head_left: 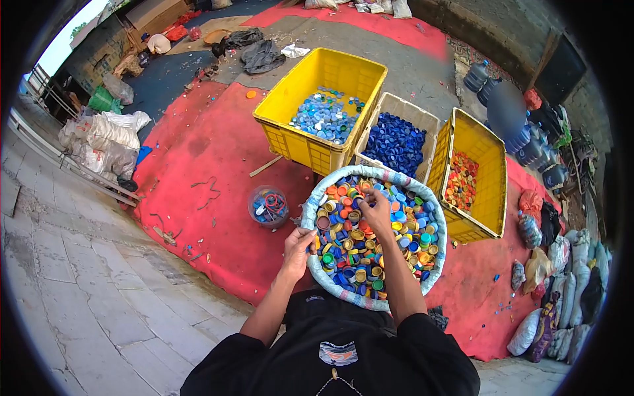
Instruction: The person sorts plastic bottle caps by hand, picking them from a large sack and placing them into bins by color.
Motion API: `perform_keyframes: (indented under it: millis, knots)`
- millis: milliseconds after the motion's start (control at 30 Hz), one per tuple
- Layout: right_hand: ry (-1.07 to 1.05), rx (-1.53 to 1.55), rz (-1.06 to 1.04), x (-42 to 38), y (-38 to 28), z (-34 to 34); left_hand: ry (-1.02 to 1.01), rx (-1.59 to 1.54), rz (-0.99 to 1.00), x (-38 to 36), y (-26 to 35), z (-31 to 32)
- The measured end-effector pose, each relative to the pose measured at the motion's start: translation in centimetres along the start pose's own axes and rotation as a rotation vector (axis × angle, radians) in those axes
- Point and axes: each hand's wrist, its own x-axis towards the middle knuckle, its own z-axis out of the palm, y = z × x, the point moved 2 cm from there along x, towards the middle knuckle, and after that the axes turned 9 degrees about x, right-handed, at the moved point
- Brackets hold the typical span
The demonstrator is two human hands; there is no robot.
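Note:
Before my body is a wide round basket (439,228) with a rim wrapped in pale blue striped cloth. Bottle caps (353,254) of many colours fill it. My left hand (298,247) is closed on the left side of the rim, thumb and fingers pressed together. Over the upper middle of the caps is my right hand (376,211), its fingers bent and pinched on a bottle cap; the fingertips are partly hidden. Just beyond the basket stand a yellow crate (300,140) of light blue caps, a white crate (432,129) of dark blue caps and a tilted yellow crate (490,198) of orange and red caps.
A clear bucket (269,218) with small items stands left of the basket on a red ground sheet (218,165). White sacks (109,142) lie at far left, filled bags (574,284) at right. Large water bottles (477,76) stand by the wall. Another person (157,43) is far back left.

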Motion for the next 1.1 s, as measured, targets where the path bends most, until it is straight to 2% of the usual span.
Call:
perform_keyframes:
  millis: [100,133,167,233,333,400,467,633,900,1000,1033,1100]
  knots:
    - [0.035,0.759,0.333,-2.7,1.3,-2.6,0.004,0.277,0.107,1.7,1.2,1.1]
    - [0.019,0.912,0.382,-4.1,1.1,-3.4,0.004,0.385,0.112,2.1,1.8,1.8]
    - [0.054,1.025,0.440,-5.4,1.2,-3.9,0.053,0.494,0.324,3.8,0.7,1.9]
    - [0.101,1.213,0.521,-8.1,0.8,-4.6,0.038,0.749,0.363,4.3,2.5,3.8]
    - [0.126,1.255,0.564,-11.6,-0.5,-5.3,-0.025,1.083,0.559,6.5,2.6,6.1]
    - [0.089,1.260,0.534,-13.4,1.1,-5.9,-0.082,1.159,0.769,8.3,1.8,7.6]
    - [0.105,1.278,0.533,-15.1,1.6,-6.2,-0.126,1.304,0.739,10.2,0.5,8.6]
    - [0.156,1.309,0.546,-17.4,1.3,-6.7,-0.066,1.535,0.782,11.5,-0.7,11.0]
    - [0.165,1.347,0.487,-17.8,1.3,-8.1,0.010,1.549,0.769,11.7,-1.4,11.4]
    - [0.168,1.382,0.481,-17.6,1.0,-8.4,0.015,1.316,0.824,11.8,-1.6,10.6]
    - [0.175,1.399,0.476,-17.5,0.7,-8.3,-0.018,1.295,0.736,11.8,-1.6,10.3]
    - [0.208,1.408,0.478,-17.2,0.0,-8.1,-0.165,0.700,0.190,10.5,-1.4,10.2]
